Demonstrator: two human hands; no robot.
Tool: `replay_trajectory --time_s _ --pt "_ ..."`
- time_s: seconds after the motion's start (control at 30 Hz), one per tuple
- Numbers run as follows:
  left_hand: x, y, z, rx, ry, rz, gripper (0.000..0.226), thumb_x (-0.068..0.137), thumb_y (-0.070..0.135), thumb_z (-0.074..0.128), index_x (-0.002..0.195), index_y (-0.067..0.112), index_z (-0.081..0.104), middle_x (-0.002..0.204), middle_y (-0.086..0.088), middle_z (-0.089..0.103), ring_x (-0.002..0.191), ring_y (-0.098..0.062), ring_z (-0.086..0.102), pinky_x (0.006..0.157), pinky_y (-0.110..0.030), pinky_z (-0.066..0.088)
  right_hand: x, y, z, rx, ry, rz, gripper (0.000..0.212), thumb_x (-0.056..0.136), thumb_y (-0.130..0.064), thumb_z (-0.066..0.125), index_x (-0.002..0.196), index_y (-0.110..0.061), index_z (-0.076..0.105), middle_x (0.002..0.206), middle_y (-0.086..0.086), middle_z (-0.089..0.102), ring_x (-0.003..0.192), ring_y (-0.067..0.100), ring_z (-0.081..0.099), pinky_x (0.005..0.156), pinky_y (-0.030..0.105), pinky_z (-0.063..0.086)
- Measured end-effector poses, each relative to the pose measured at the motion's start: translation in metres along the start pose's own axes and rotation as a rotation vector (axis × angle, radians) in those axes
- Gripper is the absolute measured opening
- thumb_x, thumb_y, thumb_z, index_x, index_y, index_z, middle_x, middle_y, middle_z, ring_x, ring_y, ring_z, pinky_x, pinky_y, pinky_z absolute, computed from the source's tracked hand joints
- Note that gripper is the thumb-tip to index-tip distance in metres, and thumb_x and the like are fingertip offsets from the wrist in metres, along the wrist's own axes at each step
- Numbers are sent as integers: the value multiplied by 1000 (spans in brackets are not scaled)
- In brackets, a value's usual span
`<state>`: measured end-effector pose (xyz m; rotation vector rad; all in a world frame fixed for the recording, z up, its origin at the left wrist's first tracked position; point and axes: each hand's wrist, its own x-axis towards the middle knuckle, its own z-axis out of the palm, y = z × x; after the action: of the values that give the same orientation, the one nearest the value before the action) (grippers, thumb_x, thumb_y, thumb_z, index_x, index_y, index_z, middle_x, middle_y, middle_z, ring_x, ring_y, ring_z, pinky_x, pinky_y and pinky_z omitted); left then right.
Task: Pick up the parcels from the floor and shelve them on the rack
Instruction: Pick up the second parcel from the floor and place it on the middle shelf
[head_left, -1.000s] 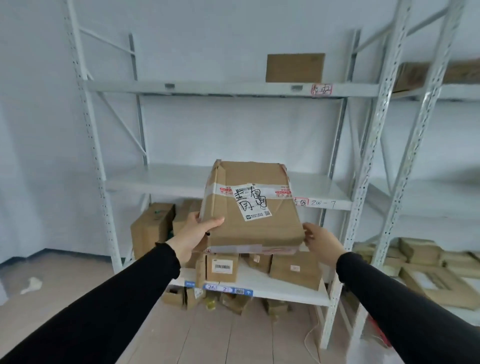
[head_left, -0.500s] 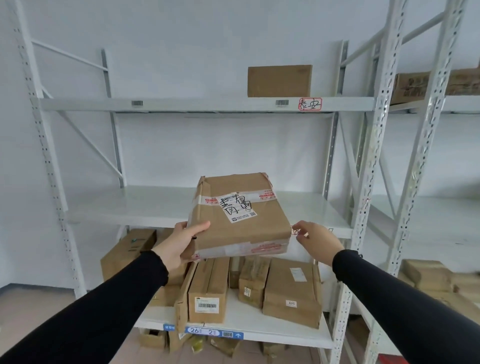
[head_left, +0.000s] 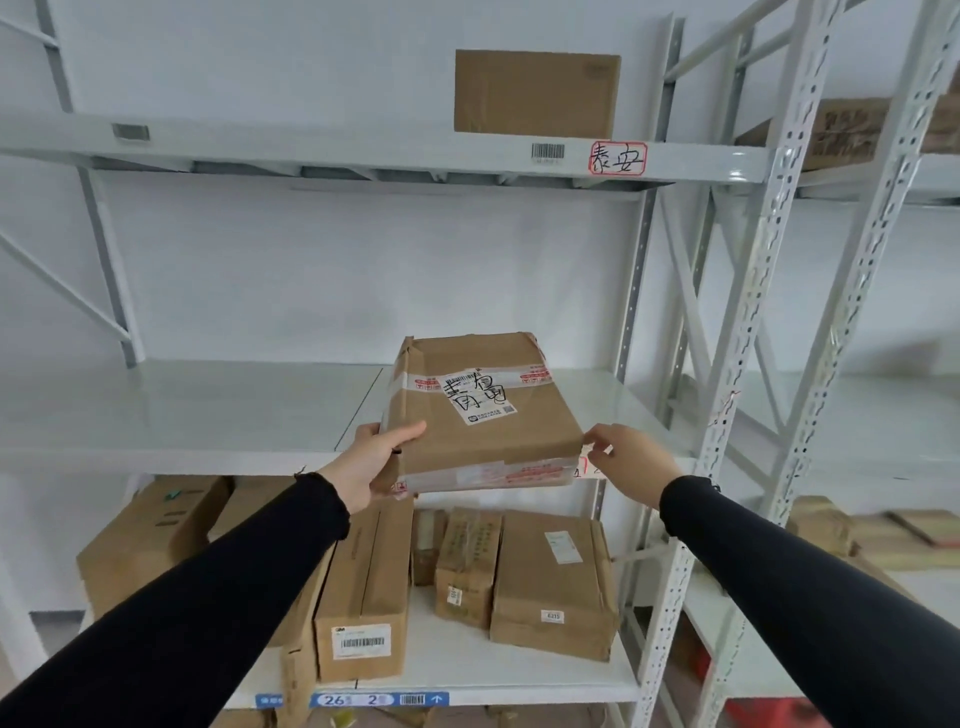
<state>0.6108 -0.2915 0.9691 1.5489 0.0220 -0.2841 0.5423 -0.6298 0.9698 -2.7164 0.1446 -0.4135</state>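
The parcel (head_left: 483, 410) hangs at the front edge of the middle shelf (head_left: 208, 405), left hand (head_left: 374, 457) gripping its near corner, right hand (head_left: 623, 460) loose with fingertips at the other corner. Shelving step, I'd say; next calls for a level push inward.

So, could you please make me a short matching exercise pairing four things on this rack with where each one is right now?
Things:
1. parcel with the handwritten label
2. plain brown box
3. box with the E215 sticker
4. red-bordered handwritten tag

Places:
A. front edge of the top shelf
B. standing on the top shelf
C. lying on the lower shelf
D. at the middle shelf, left hand gripping its corner

Pairs: 1-D, 2-B, 3-C, 4-A
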Motion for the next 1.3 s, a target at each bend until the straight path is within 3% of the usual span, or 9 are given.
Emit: replay_trajectory --time_s 0.2,0.33,0.43,0.67,0.9,1.0,1.1,1.2,1.3 --pt "71 4 38 17 -19 -31 70 78 43 87 129 19 45 112 -9 69 85 -29 71 62 -42 65 63 45 12 16 -4 -2 28 94 -23 50 118 -24 63 110 -2 64 93 19 60 81 34 51" --pt "122 0 59 23 -12 -78 87 61 53 93 127 20 46 106 -10 55 96 -29 54 94 -56 56 102 71 24 2 -21 -11 23 95 -23 48 112 -21 63 108 1 65 92 23 61 80 36 53" --pt "145 -2 75 20 7 -84 57 77 46 87 114 21 52 101 -7 63 100 -27 59 102 -56 54 125 87 35 -4 -45 5 16 95 -21 47 102 -22 61 103 2 64 90 24 60 76 34 51" --pt "197 -7 86 77 -18 -88 57 79 45 86 117 20 51 111 -6 69 104 -30 68 98 -51 56 166 107 67 -12 -87 32 11 96 -20 45 90 -25 53 95 2 61 84 25 59 69 30 46" --pt "234 -12 73 251 -183 -73 50 89 53 71 121 14 73 112 -3 80 90 -15 75 83 -28 52 185 114 79 26 -55 75 18 94 -19 43 88 -29 56 100 3 67 82 23 60 68 33 50" --pt "233 -9 66 284 -209 -5 86 78 61 76 147 17 53 143 1 65 114 -16 67 96 -28 48 185 116 80 78 -54 87 20 95 -22 44 99 -28 63 102 -3 67 85 18 62 69 34 53" --pt "224 -11 63 389 -203 117 96 91 51 70 165 17 18 160 2 39 116 -12 54 96 -23 41 175 124 80 109 -126 65 29 92 -24 57 120 -29 59 111 -7 64 95 13 59 79 29 50" --pt "219 -18 57 549 -208 205 101 87 58 67 166 22 15 166 3 29 146 -18 39 116 -34 32 166 131 79 105 -264 27 58 82 -43 71 134 -34 48 121 -14 56 109 11 52 94 33 46" --pt "223 -25 57 628 -165 278 98 84 63 67 163 26 23 153 4 37 135 -13 41 109 -32 34 167 131 88 128 -232 32 62 78 -59 67 134 -38 48 120 -17 54 111 10 49 96 35 43"
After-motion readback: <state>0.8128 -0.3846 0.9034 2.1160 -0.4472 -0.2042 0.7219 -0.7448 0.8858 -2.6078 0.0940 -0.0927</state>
